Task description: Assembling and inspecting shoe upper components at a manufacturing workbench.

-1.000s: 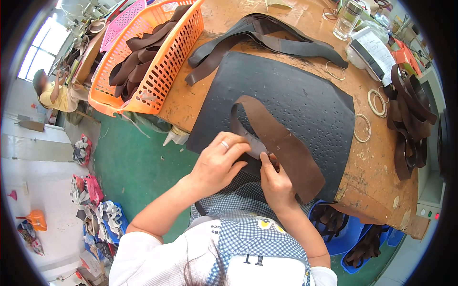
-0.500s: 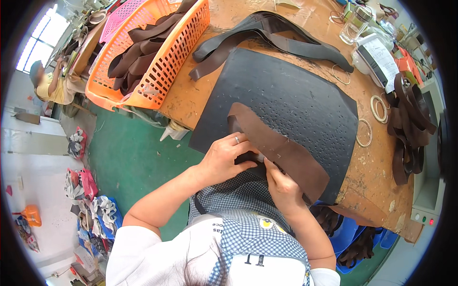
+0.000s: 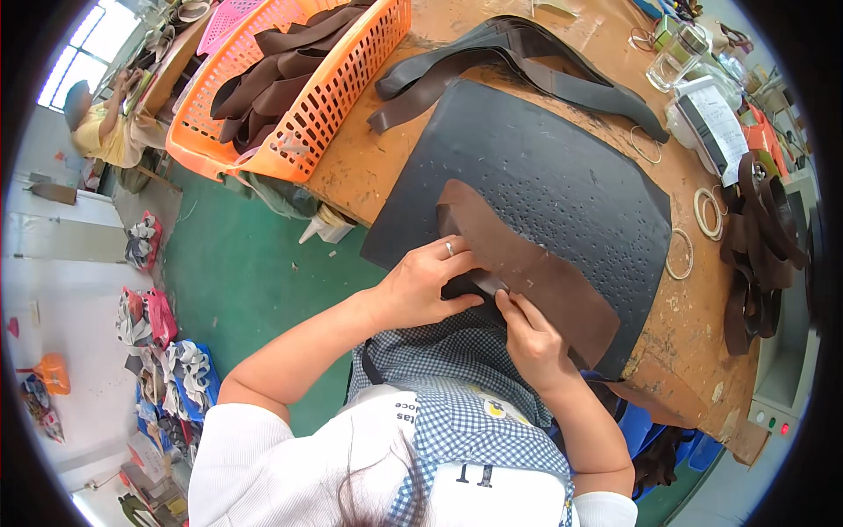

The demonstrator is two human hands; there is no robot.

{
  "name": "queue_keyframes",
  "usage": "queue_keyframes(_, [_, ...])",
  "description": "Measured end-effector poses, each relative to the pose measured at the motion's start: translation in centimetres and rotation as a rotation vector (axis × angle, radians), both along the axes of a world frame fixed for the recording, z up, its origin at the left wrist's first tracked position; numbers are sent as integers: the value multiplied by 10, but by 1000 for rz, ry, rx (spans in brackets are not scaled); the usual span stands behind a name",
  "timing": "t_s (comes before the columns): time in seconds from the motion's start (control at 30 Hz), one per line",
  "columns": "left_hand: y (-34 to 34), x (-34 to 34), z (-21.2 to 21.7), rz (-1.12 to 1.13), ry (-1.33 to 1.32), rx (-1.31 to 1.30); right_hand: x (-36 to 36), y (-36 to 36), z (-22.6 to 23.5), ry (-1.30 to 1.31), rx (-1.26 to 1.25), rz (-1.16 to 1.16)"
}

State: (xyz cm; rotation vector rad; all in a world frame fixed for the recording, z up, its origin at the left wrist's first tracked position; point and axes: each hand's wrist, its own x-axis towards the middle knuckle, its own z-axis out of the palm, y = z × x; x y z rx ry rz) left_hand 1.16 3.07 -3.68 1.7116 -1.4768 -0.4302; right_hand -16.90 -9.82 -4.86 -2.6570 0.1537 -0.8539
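Note:
A wide brown leather strip (image 3: 537,270), bent into a loop, rests over the near part of a black mat (image 3: 571,167) marked with small punched dents. My left hand (image 3: 423,283), with a ring on one finger, is closed around the strip's near layer at the loop's left end. Pinched against the near edge, close to the left fingertips, is my right hand (image 3: 534,344). Between the two hands a short stretch of the lower layer shows a paler sheen. The strip's upper layer spreads rightward past my right hand. My left fingertips are partly hidden behind the leather.
An orange basket (image 3: 303,145) of brown strips stands at the table's left. Dark strips (image 3: 518,57) lie behind the mat. To the right are cream rings (image 3: 708,213), a glass jar (image 3: 678,57), and hanging brown strips (image 3: 755,250). Another person (image 3: 105,132) sits far left.
The whole view has shifted slightly, with the table moving rightward in it. Both hands still hold the strip; my right fingers have straightened a little along its near edge.

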Motion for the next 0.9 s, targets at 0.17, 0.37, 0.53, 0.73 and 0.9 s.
queue_keyframes(0.17, [5,0,-9,-131,-100,-35,-5,0,-1,77,-21,-6])
queue_keyframes(0.37, [15,-12,-13,-201,-267,-74,-15,-8,9,104,194,1])
queue_keyframes(0.53, [24,-24,-10,-155,-593,-58,-20,-11,14,105,198,-44])
queue_keyframes(0.73, [11,-32,0,2,-335,97,-20,-3,5,131,141,-135])
queue_keyframes(0.9, [-28,-12,14,120,-497,-5,-26,9,-15,86,29,-183])
